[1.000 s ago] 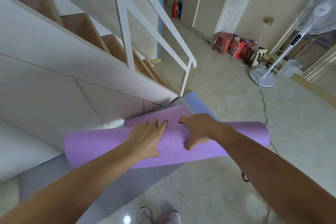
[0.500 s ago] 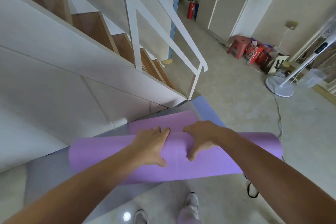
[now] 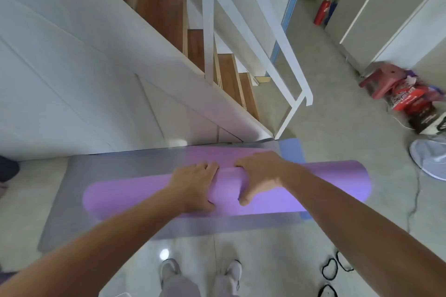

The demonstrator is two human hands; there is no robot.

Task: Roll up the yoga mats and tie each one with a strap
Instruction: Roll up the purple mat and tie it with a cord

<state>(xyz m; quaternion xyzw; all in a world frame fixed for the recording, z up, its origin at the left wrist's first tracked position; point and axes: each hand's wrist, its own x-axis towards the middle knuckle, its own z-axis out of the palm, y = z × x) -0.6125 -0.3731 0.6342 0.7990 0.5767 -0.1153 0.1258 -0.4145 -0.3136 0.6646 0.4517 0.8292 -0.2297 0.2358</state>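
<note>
Together, hands (image 3: 195,185) (image 3: 259,176) round purple mat (image 3: 325,185)

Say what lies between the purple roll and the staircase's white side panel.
In the head view: the unrolled tail of the purple mat, lying flat on a grey mat.

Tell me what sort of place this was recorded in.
Probably a home or small indoor hall: wooden stairs with a white railing, a red fire extinguisher, and a fan base on the floor.
</note>
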